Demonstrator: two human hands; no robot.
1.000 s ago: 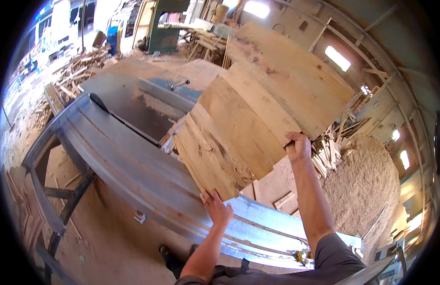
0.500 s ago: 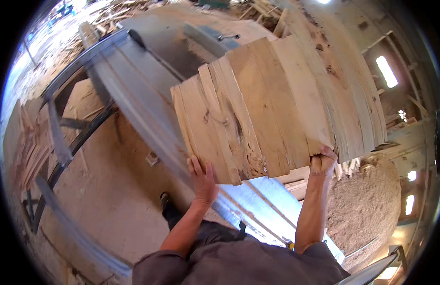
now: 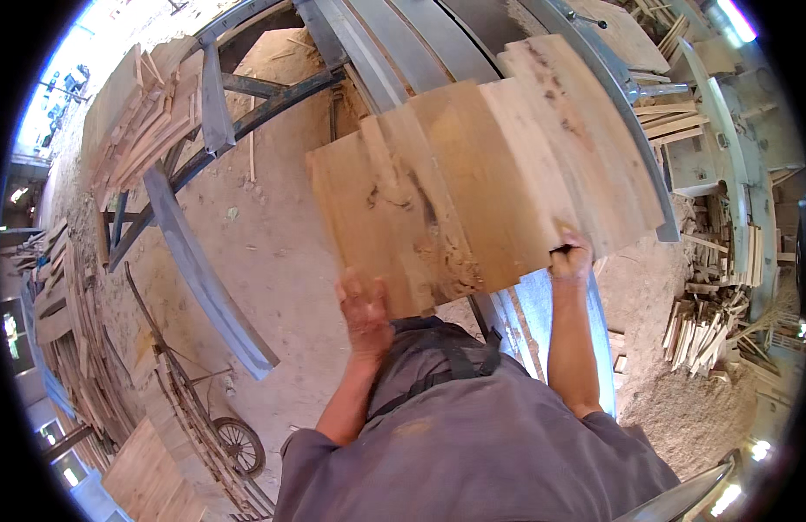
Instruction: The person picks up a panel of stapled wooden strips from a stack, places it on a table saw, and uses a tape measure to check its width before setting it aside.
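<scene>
Between my two hands is a panel of wooden boards (image 3: 473, 191), several pale planks set side by side with uneven ends, some showing knots and dark flaws. My left hand (image 3: 366, 317) grips its near left corner; its fingers are slightly blurred and the thumb lies against the wood. At the near edge, further right, my right hand (image 3: 572, 258) is closed round the wood with its fingers curled. The panel is tilted in front of my body and covers part of the grey metal machine table (image 3: 394, 52) beyond it. What lies under the panel is hidden.
A metal frame (image 3: 272, 100) joins the machine table on the left, beside a pile of thin boards (image 3: 155, 113). A cart with a spoked wheel (image 3: 238, 445) stands at lower left. On the right are bundled wood strips (image 3: 708, 331) and heaped sawdust (image 3: 681, 426).
My view and body have turned left, so the machine table has shifted and the wheeled cart has come into sight. Both hands keep hold of the panel, now slightly closer to my body.
</scene>
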